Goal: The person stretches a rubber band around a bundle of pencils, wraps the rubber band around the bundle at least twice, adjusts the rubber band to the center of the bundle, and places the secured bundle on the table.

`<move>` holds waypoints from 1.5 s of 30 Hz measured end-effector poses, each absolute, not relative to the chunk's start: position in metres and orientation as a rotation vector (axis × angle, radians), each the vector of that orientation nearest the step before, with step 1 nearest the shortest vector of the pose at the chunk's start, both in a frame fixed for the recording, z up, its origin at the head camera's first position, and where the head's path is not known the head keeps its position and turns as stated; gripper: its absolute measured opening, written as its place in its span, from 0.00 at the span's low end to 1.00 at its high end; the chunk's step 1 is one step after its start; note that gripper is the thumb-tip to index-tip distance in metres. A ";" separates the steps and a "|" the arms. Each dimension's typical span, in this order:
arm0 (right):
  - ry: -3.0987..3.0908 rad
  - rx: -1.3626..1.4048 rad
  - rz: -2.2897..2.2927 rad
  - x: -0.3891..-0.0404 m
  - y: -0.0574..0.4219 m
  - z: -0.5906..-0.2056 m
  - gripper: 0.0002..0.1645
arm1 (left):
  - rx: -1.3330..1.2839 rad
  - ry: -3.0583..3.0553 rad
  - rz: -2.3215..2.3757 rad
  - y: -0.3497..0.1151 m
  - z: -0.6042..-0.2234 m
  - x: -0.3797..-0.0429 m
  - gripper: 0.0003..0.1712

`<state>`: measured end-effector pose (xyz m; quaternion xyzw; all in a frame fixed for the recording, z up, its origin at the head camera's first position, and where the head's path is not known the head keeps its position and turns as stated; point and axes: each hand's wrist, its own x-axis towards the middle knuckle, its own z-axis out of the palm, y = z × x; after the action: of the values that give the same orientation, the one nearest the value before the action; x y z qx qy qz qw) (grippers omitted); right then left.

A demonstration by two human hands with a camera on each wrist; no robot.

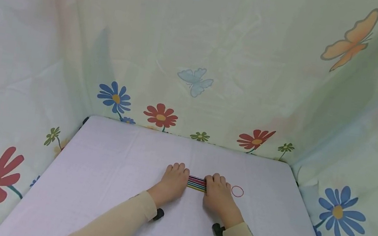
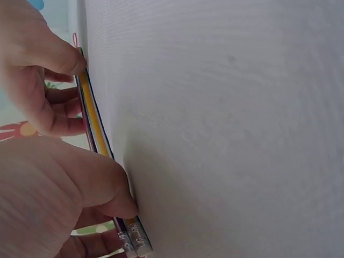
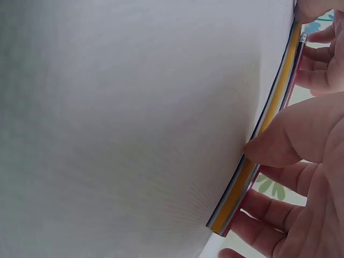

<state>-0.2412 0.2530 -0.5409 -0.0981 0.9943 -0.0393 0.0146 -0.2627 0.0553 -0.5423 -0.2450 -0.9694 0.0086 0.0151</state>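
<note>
- We saw a bundle of pencil-like sticks [image 1: 196, 183] a little right of the middle of the white-covered desk [image 1: 127, 153], nearer the far edge than the part that ran out of view below.
- Its long axis ran side to side, roughly parallel to the far edge; yellow, red and dark stripes showed between the two hands.
- We found the left hand [image 1: 175, 182] closed in a narrow grip on the end toward the desk's left edge, thumb on the near side and fingers beyond. The left wrist view showed us silvery tips [image 2: 138, 240] sticking out past that thumb.
- We found the right hand [image 1: 217, 193] pinching the other end, toward the desk's right edge; in the right wrist view the plain stick ends reached past its thumb.
- We could not tell whether the sticks touched the cloth or sat slightly above it.
- The relation we judged most important was that of a thin red ring [image 1: 238, 186]: it lay flat just beside the right hand, on the side of the desk's right edge, nearly in line with the bundle's long axis. The right hand was clearly the nearer one; for the left, the bundle and the other hand stood between.
</note>
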 end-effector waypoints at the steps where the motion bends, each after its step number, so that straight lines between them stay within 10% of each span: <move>1: 3.098 -0.310 -0.122 -0.241 0.253 -0.541 0.24 | -0.764 -3.012 0.024 0.055 -0.543 -0.263 0.15; 45: 3.029 -0.355 -0.003 -0.250 0.250 -0.543 0.17 | -0.726 -3.111 0.105 0.067 -0.537 -0.264 0.11</move>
<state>-0.2504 0.2503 -0.5433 -0.1163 0.9922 -0.0008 0.0457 -0.2644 0.0668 -0.5372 -0.2271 -0.9729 0.0327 -0.0274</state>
